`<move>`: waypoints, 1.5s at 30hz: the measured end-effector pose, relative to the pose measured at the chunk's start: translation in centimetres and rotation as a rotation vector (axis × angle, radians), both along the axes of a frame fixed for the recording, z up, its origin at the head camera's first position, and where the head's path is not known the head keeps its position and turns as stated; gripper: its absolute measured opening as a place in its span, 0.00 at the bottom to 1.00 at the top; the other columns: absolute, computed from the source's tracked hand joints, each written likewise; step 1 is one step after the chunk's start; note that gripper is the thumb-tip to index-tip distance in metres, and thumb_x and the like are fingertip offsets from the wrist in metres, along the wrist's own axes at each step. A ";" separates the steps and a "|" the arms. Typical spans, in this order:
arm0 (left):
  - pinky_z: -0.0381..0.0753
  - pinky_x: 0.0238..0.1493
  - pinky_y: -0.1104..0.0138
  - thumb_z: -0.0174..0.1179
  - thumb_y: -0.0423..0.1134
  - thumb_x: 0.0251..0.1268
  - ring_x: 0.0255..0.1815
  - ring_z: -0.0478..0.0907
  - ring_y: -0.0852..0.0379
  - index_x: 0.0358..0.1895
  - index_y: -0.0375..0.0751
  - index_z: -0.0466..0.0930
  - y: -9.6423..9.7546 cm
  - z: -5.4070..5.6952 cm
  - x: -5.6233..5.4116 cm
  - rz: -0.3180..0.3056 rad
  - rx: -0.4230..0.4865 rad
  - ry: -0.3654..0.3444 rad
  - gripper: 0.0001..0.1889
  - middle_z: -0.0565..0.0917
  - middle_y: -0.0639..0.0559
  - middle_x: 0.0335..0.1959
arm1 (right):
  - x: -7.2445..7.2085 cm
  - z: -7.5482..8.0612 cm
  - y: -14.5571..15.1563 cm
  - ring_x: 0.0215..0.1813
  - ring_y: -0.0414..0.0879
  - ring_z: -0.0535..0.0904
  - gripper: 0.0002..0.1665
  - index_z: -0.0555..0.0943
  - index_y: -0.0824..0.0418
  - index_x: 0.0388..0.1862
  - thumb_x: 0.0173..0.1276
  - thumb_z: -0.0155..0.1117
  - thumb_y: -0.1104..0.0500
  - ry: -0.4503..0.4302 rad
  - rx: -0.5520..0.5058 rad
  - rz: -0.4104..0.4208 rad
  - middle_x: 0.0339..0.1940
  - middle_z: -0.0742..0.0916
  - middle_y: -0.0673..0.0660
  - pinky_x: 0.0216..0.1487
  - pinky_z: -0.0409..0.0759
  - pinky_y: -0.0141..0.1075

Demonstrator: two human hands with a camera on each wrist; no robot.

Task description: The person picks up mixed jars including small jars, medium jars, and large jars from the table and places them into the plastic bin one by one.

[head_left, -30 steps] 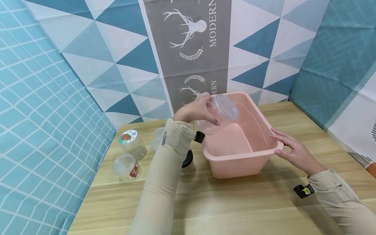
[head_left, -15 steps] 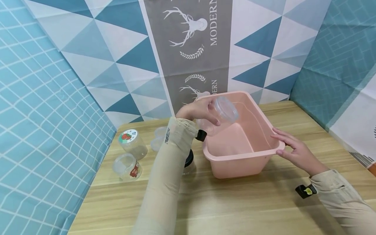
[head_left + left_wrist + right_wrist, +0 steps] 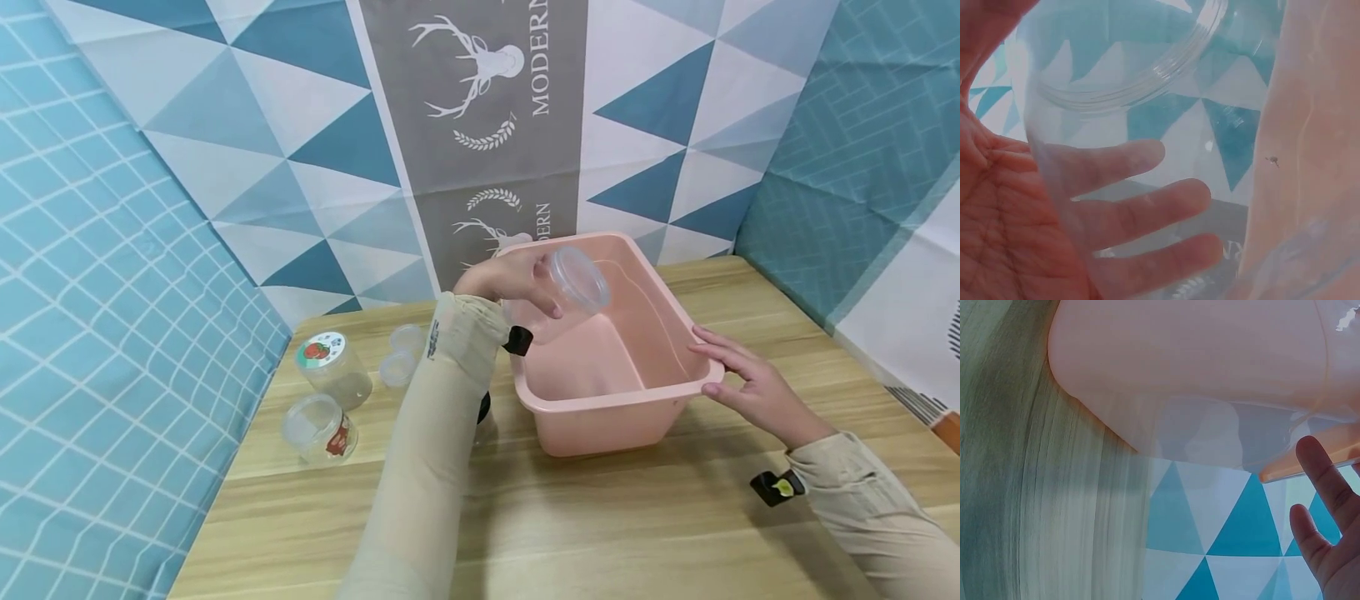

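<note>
My left hand grips a clear plastic jar by its side, over the left part of a pink basin. The jar is tilted, with its round, ridged end toward the right. In the left wrist view, several fingertips show through the clear wall of the jar. At the basin's near right corner, my right hand holds the rim, thumb on the outside and fingers over the edge. No other thing shows inside the basin from the head view.
Left on the wooden table stand a jar with a strawberry-printed lid and a clear jar with a red label. Two small clear round pieces lie nearby. A black-lidded jar is mostly behind my left sleeve. Patterned cloth walls surround the table.
My left wrist and sleeve have shifted slightly right, covering more of the black-lidded jar. The gripped jar hangs at nearly the same spot, and my right hand stays on the rim.
</note>
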State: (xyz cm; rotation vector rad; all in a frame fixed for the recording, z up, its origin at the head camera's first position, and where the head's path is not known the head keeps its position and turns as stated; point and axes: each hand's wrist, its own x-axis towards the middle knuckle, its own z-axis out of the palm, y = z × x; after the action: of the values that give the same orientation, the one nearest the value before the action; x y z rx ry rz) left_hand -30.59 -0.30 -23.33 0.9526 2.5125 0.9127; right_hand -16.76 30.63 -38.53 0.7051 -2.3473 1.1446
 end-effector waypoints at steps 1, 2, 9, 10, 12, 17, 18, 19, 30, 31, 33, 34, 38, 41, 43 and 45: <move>0.68 0.55 0.68 0.77 0.32 0.39 0.55 0.65 0.55 0.70 0.52 0.65 0.1 -0.1 -0.1 -0.002 -0.008 0.019 0.47 0.70 0.49 0.54 | 0.0 0.0 0.0 0.68 0.26 0.59 0.30 0.76 0.67 0.60 0.55 0.68 0.73 0.004 0.000 0.001 0.69 0.67 0.34 0.57 0.60 0.16; 0.69 0.54 0.68 0.77 0.33 0.38 0.54 0.64 0.56 0.70 0.52 0.66 0.2 -0.1 -0.1 0.000 -0.017 0.038 0.47 0.71 0.50 0.52 | 0.0 0.0 0.0 0.68 0.26 0.59 0.30 0.76 0.67 0.60 0.55 0.68 0.73 0.005 0.002 0.001 0.69 0.67 0.34 0.57 0.60 0.16; 0.71 0.51 0.67 0.79 0.37 0.35 0.51 0.67 0.57 0.63 0.52 0.72 0.9 0.1 0.3 0.019 -0.064 0.112 0.43 0.76 0.52 0.47 | -0.1 -0.3 0.0 0.68 0.26 0.59 0.31 0.76 0.67 0.59 0.54 0.69 0.73 0.003 0.002 0.000 0.69 0.68 0.34 0.57 0.60 0.16; 0.71 0.51 0.66 0.78 0.36 0.36 0.51 0.68 0.57 0.62 0.51 0.72 1.0 0.1 0.4 0.015 -0.050 0.093 0.42 0.76 0.52 0.48 | 0.0 -0.3 -0.1 0.68 0.26 0.59 0.31 0.76 0.67 0.59 0.54 0.69 0.73 0.001 -0.001 0.002 0.69 0.67 0.34 0.57 0.60 0.16; 0.70 0.54 0.66 0.77 0.33 0.37 0.52 0.69 0.55 0.63 0.48 0.71 1.3 0.0 0.4 -0.011 0.001 0.030 0.42 0.76 0.50 0.51 | 0.0 -0.3 0.0 0.68 0.26 0.59 0.31 0.77 0.66 0.59 0.54 0.69 0.73 0.004 -0.002 0.000 0.69 0.67 0.34 0.57 0.60 0.16; 0.66 0.60 0.67 0.73 0.27 0.40 0.59 0.66 0.53 0.65 0.40 0.66 1.8 -0.6 0.2 -0.028 0.083 -0.169 0.42 0.72 0.45 0.59 | 0.0 0.0 0.0 0.68 0.26 0.59 0.31 0.77 0.66 0.59 0.53 0.69 0.73 0.013 0.002 -0.009 0.69 0.68 0.34 0.58 0.59 0.16; 0.65 0.60 0.66 0.73 0.27 0.41 0.60 0.65 0.52 0.65 0.39 0.65 1.8 -0.6 0.2 -0.020 0.075 -0.187 0.42 0.71 0.44 0.60 | 0.0 0.0 0.0 0.68 0.26 0.59 0.31 0.77 0.66 0.59 0.53 0.69 0.73 0.012 0.002 -0.010 0.68 0.68 0.33 0.58 0.59 0.16; 0.65 0.60 0.66 0.73 0.28 0.42 0.60 0.65 0.52 0.64 0.38 0.65 1.9 -0.7 0.2 -0.011 0.060 -0.195 0.41 0.70 0.44 0.61 | 0.0 0.0 0.0 0.68 0.26 0.59 0.31 0.77 0.66 0.59 0.53 0.69 0.73 0.014 0.002 -0.010 0.68 0.68 0.33 0.58 0.59 0.16; 0.67 0.59 0.65 0.73 0.33 0.43 0.59 0.67 0.49 0.60 0.32 0.65 2.4 -1.3 0.5 -0.002 0.019 -0.209 0.38 0.69 0.40 0.60 | -0.2 -0.5 0.2 0.68 0.27 0.60 0.31 0.78 0.64 0.59 0.53 0.70 0.72 0.035 -0.022 0.000 0.68 0.68 0.35 0.58 0.60 0.16; 0.68 0.59 0.64 0.73 0.33 0.43 0.59 0.67 0.49 0.60 0.32 0.65 2.4 -1.3 0.6 0.000 0.014 -0.207 0.37 0.70 0.40 0.59 | -0.1 -0.5 0.2 0.68 0.27 0.60 0.32 0.78 0.64 0.59 0.53 0.70 0.72 0.031 -0.021 -0.002 0.68 0.68 0.35 0.58 0.60 0.16; 0.68 0.59 0.64 0.73 0.34 0.44 0.59 0.67 0.49 0.60 0.32 0.66 2.5 -1.4 0.7 0.008 0.012 -0.205 0.37 0.70 0.40 0.59 | -0.1 -0.5 0.2 0.68 0.26 0.60 0.32 0.77 0.65 0.59 0.52 0.70 0.73 0.024 -0.015 -0.011 0.68 0.68 0.34 0.58 0.60 0.16; 0.69 0.58 0.64 0.73 0.35 0.45 0.59 0.68 0.49 0.60 0.32 0.66 2.6 -1.4 0.8 0.011 0.012 -0.201 0.37 0.70 0.40 0.59 | -0.1 -0.4 0.1 0.68 0.26 0.59 0.32 0.77 0.65 0.59 0.52 0.70 0.73 0.019 -0.013 -0.014 0.68 0.68 0.34 0.57 0.60 0.16; 0.69 0.59 0.63 0.73 0.36 0.46 0.61 0.68 0.49 0.62 0.32 0.65 3.0 -1.3 1.1 0.023 0.033 -0.199 0.38 0.71 0.40 0.61 | 0.0 -0.4 0.1 0.67 0.25 0.59 0.31 0.78 0.65 0.59 0.52 0.71 0.72 0.011 -0.003 -0.023 0.68 0.68 0.32 0.56 0.60 0.15; 0.69 0.60 0.63 0.74 0.36 0.46 0.61 0.68 0.49 0.63 0.33 0.64 3.2 -1.2 1.2 0.032 0.026 -0.198 0.39 0.70 0.40 0.63 | 0.0 -0.3 0.1 0.67 0.25 0.60 0.31 0.78 0.65 0.59 0.53 0.71 0.71 0.013 -0.004 -0.017 0.68 0.68 0.33 0.57 0.60 0.15; 0.69 0.60 0.64 0.74 0.37 0.46 0.62 0.67 0.50 0.65 0.33 0.64 3.3 -1.2 1.2 0.035 0.011 -0.195 0.40 0.69 0.40 0.64 | 0.0 -0.3 0.1 0.67 0.25 0.59 0.30 0.78 0.65 0.59 0.54 0.70 0.71 0.013 -0.005 -0.012 0.68 0.68 0.33 0.57 0.60 0.15; 0.68 0.60 0.65 0.73 0.38 0.47 0.62 0.67 0.51 0.67 0.35 0.62 3.3 -1.2 1.1 0.044 0.028 -0.208 0.42 0.69 0.41 0.65 | 0.0 -0.2 0.0 0.67 0.25 0.59 0.30 0.77 0.65 0.59 0.54 0.70 0.71 0.011 -0.002 -0.008 0.68 0.68 0.33 0.57 0.60 0.15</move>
State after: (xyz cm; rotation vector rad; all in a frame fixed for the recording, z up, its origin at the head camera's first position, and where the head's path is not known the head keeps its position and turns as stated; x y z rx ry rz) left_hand -29.50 3.04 -24.53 0.7701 2.3583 1.0069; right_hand -16.73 30.64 -38.70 0.6987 -2.3372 1.1363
